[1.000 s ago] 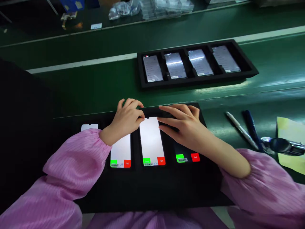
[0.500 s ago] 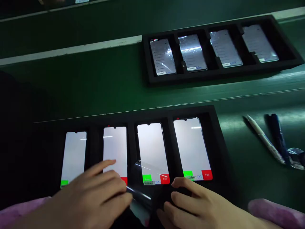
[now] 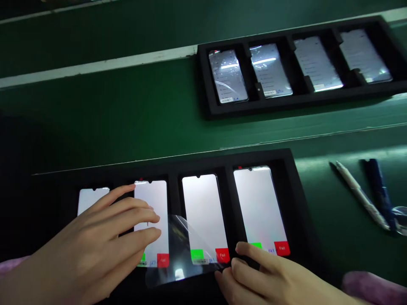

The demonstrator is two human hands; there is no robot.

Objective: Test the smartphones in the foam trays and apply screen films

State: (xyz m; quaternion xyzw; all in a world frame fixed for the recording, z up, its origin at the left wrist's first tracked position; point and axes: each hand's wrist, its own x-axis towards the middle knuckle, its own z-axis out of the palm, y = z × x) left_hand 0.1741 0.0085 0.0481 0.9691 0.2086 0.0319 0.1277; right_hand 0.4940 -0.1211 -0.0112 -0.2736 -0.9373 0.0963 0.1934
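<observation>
My left hand [image 3: 108,237] reaches over the second smartphone [image 3: 157,203] from the left, its fingers apart. Its index fingertip is at that phone's top left corner, and the other fingertips are over the white screen. My right hand [image 3: 263,275] pinches the edge of a clear film [image 3: 173,271], which spreads leftward over the lower part of the third smartphone [image 3: 203,203]. A fourth smartphone [image 3: 259,199] lies just above my right hand. Green and red "Fail" patches show on the lit screens. The leftmost smartphone [image 3: 92,199] is partly hidden by my left hand.
The near phones sit in a black foam tray [image 3: 295,199]. Farther back, a second black tray [image 3: 206,97] bears several dimmer phones. At right on the green table [image 3: 337,241] lie a white pen [image 3: 362,195], a dark blue pen [image 3: 380,190] and a clear round object [image 3: 400,218].
My left hand has moved up the second phone, uncovering its lower screen. The clear film now lies spread out to the left of my right hand. The view has shifted slightly.
</observation>
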